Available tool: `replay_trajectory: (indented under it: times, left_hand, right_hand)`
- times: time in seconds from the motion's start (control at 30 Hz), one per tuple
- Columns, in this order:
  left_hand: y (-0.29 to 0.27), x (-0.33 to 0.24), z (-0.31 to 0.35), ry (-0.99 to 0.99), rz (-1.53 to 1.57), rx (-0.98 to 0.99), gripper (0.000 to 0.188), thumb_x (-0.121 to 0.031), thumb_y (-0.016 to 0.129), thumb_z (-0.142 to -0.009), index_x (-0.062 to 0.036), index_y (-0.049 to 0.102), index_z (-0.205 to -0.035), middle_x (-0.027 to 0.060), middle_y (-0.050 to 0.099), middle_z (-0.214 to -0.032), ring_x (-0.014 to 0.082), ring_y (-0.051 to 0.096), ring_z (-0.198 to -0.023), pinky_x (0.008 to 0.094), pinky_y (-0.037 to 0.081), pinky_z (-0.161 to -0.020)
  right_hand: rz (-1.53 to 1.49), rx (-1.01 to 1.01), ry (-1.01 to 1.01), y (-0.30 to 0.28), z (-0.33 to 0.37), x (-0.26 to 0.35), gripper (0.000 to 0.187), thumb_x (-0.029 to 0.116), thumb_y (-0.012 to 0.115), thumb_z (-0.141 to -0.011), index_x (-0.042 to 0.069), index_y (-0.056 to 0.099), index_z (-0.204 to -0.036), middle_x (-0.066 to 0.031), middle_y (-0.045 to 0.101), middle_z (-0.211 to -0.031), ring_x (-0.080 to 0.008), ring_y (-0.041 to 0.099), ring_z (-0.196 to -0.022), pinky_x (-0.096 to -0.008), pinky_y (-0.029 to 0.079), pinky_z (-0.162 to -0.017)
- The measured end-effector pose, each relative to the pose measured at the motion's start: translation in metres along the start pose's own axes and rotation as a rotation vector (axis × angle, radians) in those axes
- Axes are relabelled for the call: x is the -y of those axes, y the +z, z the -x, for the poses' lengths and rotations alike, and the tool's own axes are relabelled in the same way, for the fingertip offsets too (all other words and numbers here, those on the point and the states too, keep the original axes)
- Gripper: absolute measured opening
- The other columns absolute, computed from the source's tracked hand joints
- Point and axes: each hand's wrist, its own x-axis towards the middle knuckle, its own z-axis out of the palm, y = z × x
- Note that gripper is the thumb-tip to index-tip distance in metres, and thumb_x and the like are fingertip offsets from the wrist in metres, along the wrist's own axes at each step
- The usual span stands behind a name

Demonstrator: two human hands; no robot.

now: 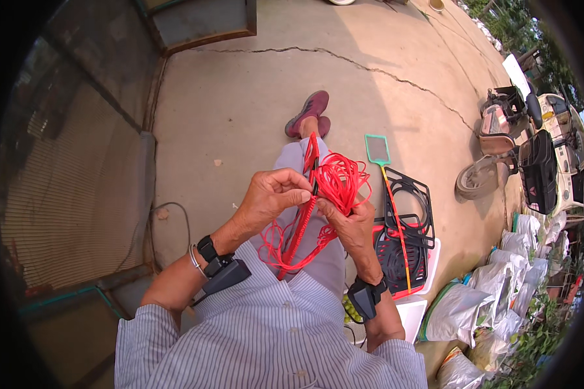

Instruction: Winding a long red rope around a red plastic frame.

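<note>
A bundle of glossy red plastic cord (340,183) bunches above my right hand (352,223), whose fingers close round its lower part. Across my lap stands a narrow black frame (299,228), seen nearly edge-on, with red cord wound in tight turns along its edge. My left hand (278,196) pinches thumb and forefinger together against the frame's left side, close to the right thumb. What lies between those left fingertips is too small to make out. Loose red loops hang over my thighs, below both hands.
On the right, black plastic frames (405,223) lie on a red-and-white container (433,262), with a green-headed fly swatter (396,214) across them. Beyond are white sacks (461,311) and parked scooters (499,129). A mesh-panelled metal door (78,162) stands at left. Cracked concrete (227,110) lies ahead.
</note>
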Motion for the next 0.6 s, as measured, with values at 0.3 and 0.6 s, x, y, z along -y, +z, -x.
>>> replay_trajectory:
  times: [0.3, 0.6]
  left_hand:
    - [0.002, 0.003, -0.002, 0.000, 0.030, 0.030, 0.016, -0.006, 0.066, -0.084, 0.0033, 0.062, -0.098, 0.0055, 0.064, -0.089, 0.0120, 0.062, -0.083, 0.0254, 0.051, -0.077]
    - [0.000, 0.010, -0.002, -0.048, 0.110, -0.014, 0.021, -0.004, 0.064, -0.085, 0.0030, 0.061, -0.104, 0.0069, 0.065, -0.093, 0.0122, 0.062, -0.082, 0.0255, 0.051, -0.076]
  right_hand:
    - [-0.402, -0.055, 0.247, 0.003, -0.016, -0.017, 0.012, 0.012, 0.061, -0.086, 0.003, 0.059, -0.095, -0.0006, 0.058, -0.074, -0.0075, 0.054, -0.064, -0.0229, 0.044, -0.055]
    - [-0.871, -0.114, 0.411, -0.002, -0.012, -0.030, 0.016, 0.016, 0.060, -0.090, 0.007, 0.055, -0.102, 0.0012, 0.048, -0.068, -0.0098, 0.049, -0.054, -0.0242, 0.041, -0.048]
